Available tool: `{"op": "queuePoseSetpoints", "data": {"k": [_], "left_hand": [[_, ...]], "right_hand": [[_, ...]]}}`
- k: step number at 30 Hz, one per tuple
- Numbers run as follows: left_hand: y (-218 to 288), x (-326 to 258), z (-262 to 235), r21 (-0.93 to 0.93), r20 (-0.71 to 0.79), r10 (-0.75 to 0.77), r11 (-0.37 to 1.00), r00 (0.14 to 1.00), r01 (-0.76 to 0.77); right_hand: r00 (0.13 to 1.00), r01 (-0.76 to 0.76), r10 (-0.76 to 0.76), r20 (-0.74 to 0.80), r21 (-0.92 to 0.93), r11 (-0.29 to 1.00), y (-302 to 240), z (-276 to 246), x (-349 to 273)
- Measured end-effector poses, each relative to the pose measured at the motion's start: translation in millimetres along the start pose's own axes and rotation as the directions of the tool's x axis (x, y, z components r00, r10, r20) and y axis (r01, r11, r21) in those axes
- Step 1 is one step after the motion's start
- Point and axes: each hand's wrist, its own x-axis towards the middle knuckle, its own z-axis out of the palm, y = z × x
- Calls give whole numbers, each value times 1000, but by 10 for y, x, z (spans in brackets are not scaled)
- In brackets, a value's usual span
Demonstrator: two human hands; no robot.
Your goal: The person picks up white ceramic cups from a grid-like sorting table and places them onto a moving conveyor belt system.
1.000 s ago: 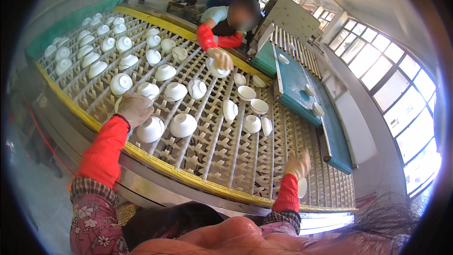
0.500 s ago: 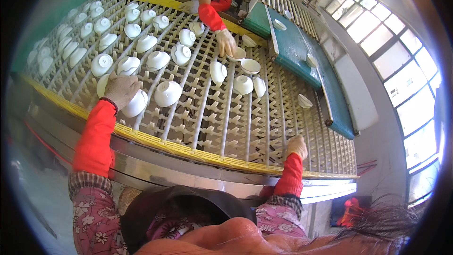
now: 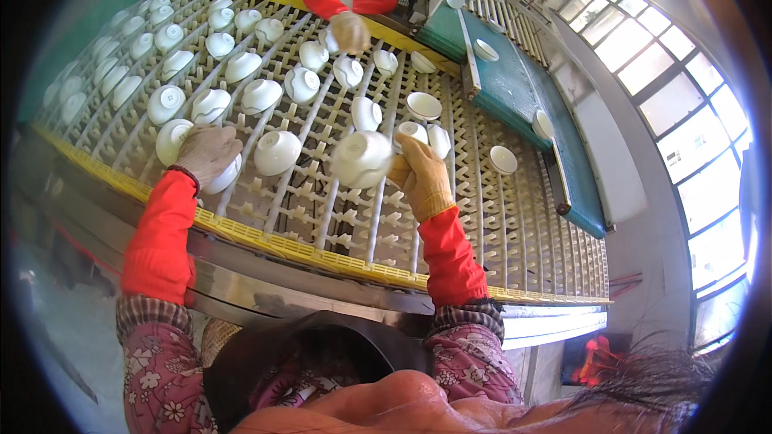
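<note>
My left hand (image 3: 211, 150), in a pale work glove, is curled over the near left part of the rack conveyor. It grips a white bowl (image 3: 171, 141) at its left; another white bowl (image 3: 223, 178) lies partly hidden under the hand. My gloved right hand (image 3: 424, 175) is closed on the edge of an upturned white bowl (image 3: 359, 159), slightly blurred, above the conveyor's pegs. Behind that hand, another bowl (image 3: 412, 132) and a tilted one (image 3: 439, 141) sit close together. A single upturned bowl (image 3: 277, 153) stands between my two hands.
The rack conveyor (image 3: 322, 255), yellow-edged, carries rows of tilted white bowls to the left. Across it a co-worker's gloved hand (image 3: 351, 32) hovers over bowls. At right, a green belt (image 3: 515, 100) carries several bowls; a loose bowl (image 3: 503, 160) rests upright on the pegs.
My right hand has moved from the near right edge to mid-conveyor and now holds a bowl. My left hand stayed put. Bowls on the rack shifted left; the co-worker's hand drew back.
</note>
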Motion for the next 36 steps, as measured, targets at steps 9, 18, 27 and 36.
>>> {"op": "queuePoseSetpoints", "data": {"k": [9, 18, 27, 36], "left_hand": [[85, -15, 63, -22, 96, -59, 998, 994, 62], [107, -25, 3, -87, 76, -72, 993, 995, 78], [770, 87, 293, -9, -282, 256, 963, 925, -270], [1141, 155, 606, -176, 125, 470, 877, 874, -447]], "right_hand": [[881, -363, 407, -241, 207, 908, 289, -215, -213], [889, -349, 355, -288, 74, 934, 466, -256, -141], [907, -364, 347, -240, -31, 931, 530, -292, -190], [949, -292, 265, -170, -160, 943, 540, -297, -227]]}}
